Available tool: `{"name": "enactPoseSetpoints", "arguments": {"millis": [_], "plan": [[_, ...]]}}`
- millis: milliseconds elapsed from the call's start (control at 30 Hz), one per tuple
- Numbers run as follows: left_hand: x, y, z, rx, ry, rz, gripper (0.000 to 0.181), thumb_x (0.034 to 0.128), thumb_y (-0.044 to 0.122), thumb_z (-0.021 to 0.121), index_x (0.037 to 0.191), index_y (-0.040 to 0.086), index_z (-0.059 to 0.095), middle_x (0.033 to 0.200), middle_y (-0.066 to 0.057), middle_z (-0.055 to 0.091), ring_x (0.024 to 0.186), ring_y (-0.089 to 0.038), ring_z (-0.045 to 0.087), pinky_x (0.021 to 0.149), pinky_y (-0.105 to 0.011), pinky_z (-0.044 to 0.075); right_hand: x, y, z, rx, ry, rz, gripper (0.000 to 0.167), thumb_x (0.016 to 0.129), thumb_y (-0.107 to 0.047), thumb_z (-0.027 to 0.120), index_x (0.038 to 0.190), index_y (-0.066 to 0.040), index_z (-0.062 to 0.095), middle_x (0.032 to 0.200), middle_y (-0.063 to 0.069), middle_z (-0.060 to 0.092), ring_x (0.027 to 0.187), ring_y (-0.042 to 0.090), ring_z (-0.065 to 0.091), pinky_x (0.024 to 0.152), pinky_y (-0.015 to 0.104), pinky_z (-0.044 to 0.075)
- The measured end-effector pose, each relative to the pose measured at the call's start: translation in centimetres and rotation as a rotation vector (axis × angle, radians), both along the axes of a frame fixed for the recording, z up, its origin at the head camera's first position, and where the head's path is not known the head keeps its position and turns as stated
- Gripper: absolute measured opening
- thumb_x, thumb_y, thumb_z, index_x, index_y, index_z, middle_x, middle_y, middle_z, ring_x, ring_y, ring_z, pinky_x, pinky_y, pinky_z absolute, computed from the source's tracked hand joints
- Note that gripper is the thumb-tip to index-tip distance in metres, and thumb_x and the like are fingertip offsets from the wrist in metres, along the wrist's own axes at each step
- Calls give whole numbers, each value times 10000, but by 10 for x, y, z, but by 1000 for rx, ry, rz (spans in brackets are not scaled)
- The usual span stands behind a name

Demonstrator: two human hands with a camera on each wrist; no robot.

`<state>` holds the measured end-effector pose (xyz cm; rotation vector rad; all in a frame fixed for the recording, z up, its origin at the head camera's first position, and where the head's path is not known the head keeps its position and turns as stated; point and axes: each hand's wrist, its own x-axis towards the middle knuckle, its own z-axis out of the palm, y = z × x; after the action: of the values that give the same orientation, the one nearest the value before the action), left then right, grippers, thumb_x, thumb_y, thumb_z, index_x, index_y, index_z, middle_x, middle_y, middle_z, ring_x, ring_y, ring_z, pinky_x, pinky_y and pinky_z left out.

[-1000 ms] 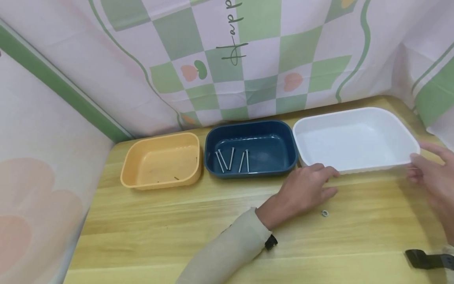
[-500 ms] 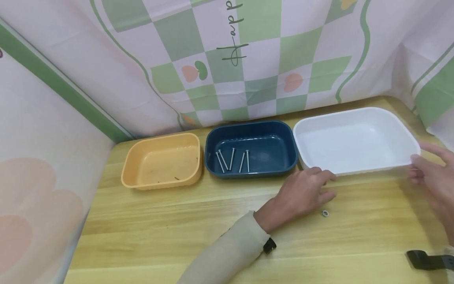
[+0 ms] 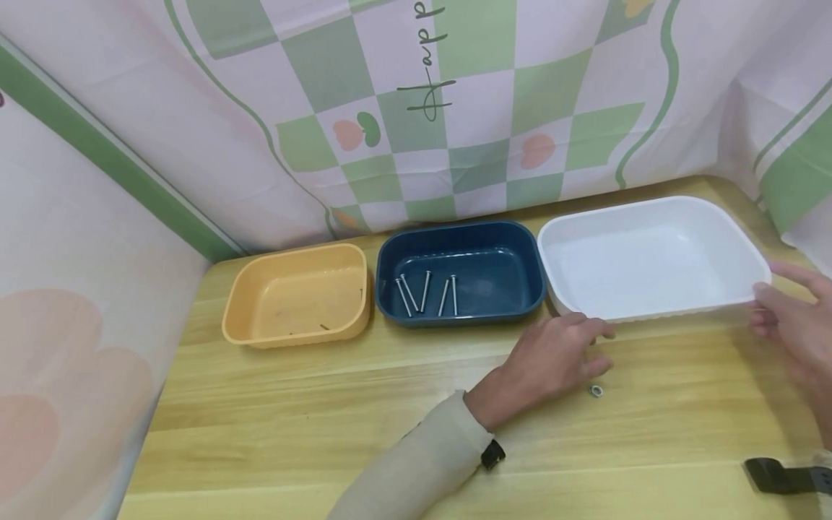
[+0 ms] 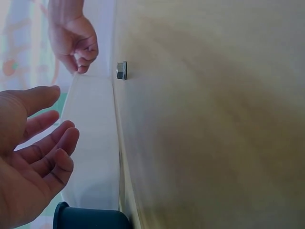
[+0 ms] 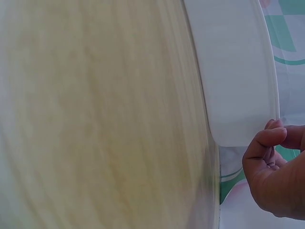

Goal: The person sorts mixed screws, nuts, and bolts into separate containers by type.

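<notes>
My right hand (image 3: 796,318) pinches the right end of the white tray (image 3: 650,312) at its rim, thumb against fingers, as the right wrist view also shows. Just in front of that tray's near left corner hovers my left hand (image 3: 552,357). Its fingers are loosely bent and hold nothing in the left wrist view. A small metal flange nut (image 3: 596,391) lies on the wooden table close to the left fingertips, apart from them. To the left stands a dark blue tray (image 3: 520,309) with several long screws (image 3: 425,291) inside.
A yellow tray (image 3: 247,334) with a few tiny dark bits in it stands at the far left of the row. Behind the trays hangs a checked cloth (image 3: 481,94). Bare wooden tabletop (image 3: 273,426) stretches in front.
My left hand has drawn back slightly from the white tray, toward me. The right hand keeps its pinch on the rim, and trays, screws and nut stay put.
</notes>
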<state>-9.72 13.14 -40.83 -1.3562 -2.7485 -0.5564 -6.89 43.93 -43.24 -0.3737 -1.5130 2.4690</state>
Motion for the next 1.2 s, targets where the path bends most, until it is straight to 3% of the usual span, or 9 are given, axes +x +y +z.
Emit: {"name": "enactPoseSetpoints", "arguments": {"millis": [233, 533, 833, 1200], "plan": [[2, -1, -1, -24, -32, 2, 313, 927, 345, 726, 1218, 231, 699, 1123, 114, 676, 919, 70, 581, 721, -70, 427, -3, 6, -7, 17, -11, -15, 376, 979, 149, 438, 1040, -161, 640, 599, 95, 646, 459, 132, 605, 379, 207, 470], [3, -2, -4, -41, -65, 27, 340, 925, 360, 727, 1242, 243, 683, 1171, 132, 658, 934, 82, 570, 727, -68, 420, -3, 1, -5, -3, -14, -21, 364, 983, 146, 423, 1037, -157, 617, 581, 89, 643, 459, 124, 605, 379, 200, 459], [3, -4, -7, -60, -117, 50, 362, 898, 352, 753, 1238, 258, 672, 1048, 148, 666, 877, 89, 541, 700, -77, 413, -3, 1, -1, 16, -48, -14, 358, 996, 125, 412, 1052, -182, 587, 582, 71, 654, 468, 110, 610, 394, 189, 466], [3, -8, -3, -103, -287, 60, 460, 821, 416, 827, 1239, 292, 681, 1000, 182, 643, 879, 93, 514, 716, -97, 402, -4, 3, -3, -12, -28, -1, 351, 994, 129, 414, 1057, -169, 588, 605, 79, 666, 481, 117, 621, 405, 192, 477]]}}
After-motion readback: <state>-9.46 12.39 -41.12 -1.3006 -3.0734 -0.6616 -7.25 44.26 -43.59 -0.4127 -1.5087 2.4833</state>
